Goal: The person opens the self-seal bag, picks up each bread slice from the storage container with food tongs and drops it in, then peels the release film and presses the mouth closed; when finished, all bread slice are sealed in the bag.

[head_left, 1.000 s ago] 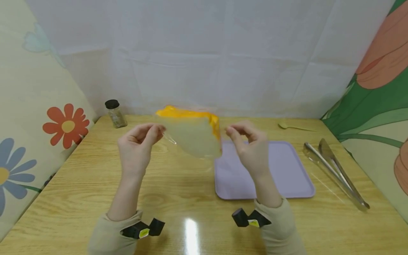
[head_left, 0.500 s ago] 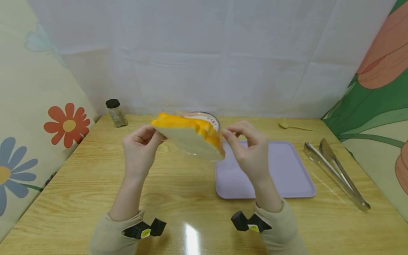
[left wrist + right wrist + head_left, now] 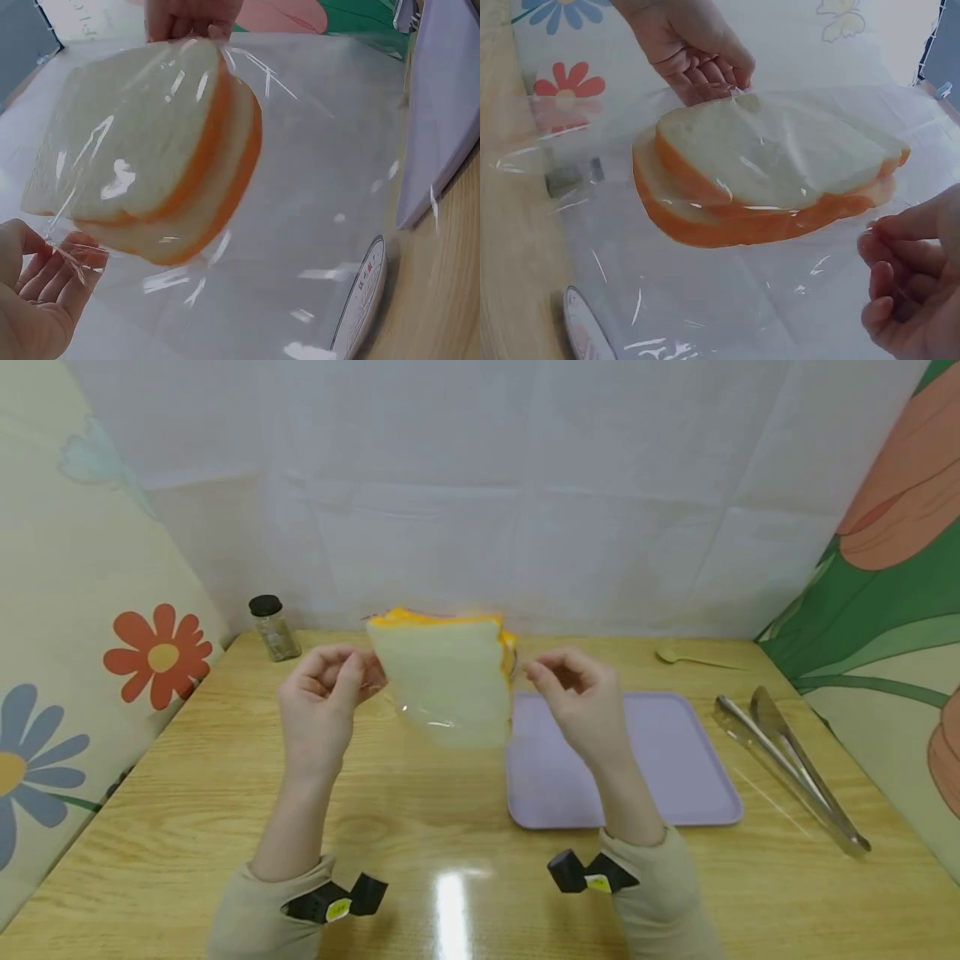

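Note:
Two bread slices with orange crusts lie one against the other inside a clear plastic bag. The bag hangs raised between both hands, with the pale broad face of one slice toward me. My left hand pinches the gathered plastic at the left side with thumb and fingers. On the opposite side, my right hand pinches the bag's edge between thumb and fingertip, as the right wrist view also shows. A plate with a printed rim stands low beyond the bag, mostly hidden by the bread in the head view.
A lavender tray lies under and beside the right forearm. Metal tongs are to its right, with a green spoon behind. A glass jar with a black lid stands at the back left, before a white cloth backdrop.
The bagged bread tipped flatter, exposing the plate behind it, then swung back so its broad face points toward me and covers the plate. Both hands keep their hold, barely shifting.

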`<state>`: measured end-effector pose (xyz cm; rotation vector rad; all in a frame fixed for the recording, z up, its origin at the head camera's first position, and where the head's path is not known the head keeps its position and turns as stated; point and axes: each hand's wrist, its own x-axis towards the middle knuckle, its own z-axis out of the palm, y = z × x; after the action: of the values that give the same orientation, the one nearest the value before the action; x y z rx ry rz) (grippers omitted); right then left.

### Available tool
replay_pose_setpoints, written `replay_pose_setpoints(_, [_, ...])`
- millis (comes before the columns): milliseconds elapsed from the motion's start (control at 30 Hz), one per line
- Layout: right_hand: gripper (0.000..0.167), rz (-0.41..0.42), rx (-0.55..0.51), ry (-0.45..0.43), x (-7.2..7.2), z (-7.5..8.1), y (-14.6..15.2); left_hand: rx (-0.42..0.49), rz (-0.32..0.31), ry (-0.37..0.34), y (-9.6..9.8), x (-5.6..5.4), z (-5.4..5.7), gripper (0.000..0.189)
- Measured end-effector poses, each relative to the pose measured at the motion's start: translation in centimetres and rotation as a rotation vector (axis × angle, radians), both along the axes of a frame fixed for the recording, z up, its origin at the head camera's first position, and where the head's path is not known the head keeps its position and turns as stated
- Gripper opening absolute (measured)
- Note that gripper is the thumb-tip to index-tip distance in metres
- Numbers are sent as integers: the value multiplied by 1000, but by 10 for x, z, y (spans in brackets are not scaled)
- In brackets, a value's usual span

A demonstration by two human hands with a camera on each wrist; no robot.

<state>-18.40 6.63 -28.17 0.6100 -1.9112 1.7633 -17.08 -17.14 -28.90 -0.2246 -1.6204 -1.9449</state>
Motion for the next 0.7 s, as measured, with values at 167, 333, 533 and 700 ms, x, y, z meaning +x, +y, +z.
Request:
replay_pose_setpoints(167, [10, 199, 70, -177, -9, -10, -3, -21, 35, -14, -4, -2, -1, 8])
replay_pose_setpoints(333, [12, 296, -17, -272, -15, -16, -3, -240, 206, 7, -7, -5, -5, 14])
replay_pose_setpoints(533, [19, 308, -35, -196, -17, -17, -2, -321, 250, 67, -6, -4, -6, 16])
replay_pose_setpoints(700, [17, 349, -11, -140, -18, -17, 2, -231, 120, 95, -7, -3, -5, 14])
